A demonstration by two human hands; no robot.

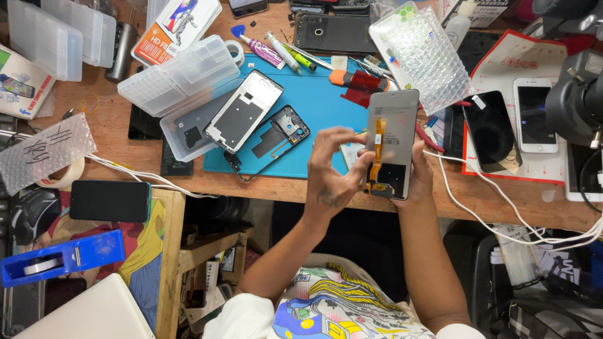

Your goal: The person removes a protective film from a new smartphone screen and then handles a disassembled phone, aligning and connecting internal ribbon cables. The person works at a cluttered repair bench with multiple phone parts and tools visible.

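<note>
While the right hand [419, 179] grips it, the grey screen panel [392, 143] shows an orange ribbon; left hand [331, 169] pinches nothing.

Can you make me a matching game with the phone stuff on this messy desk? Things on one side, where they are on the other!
Things:
1. grey phone screen panel with orange ribbon cable
2. silver phone back frame
3. blue tape dispenser
4. white smartphone

Places:
A. on the red-edged mat at the right
B. held up in the right hand
C. low at the left, beside the desk
D. on the blue work mat

Pairs: 1-B, 2-D, 3-C, 4-A
</note>
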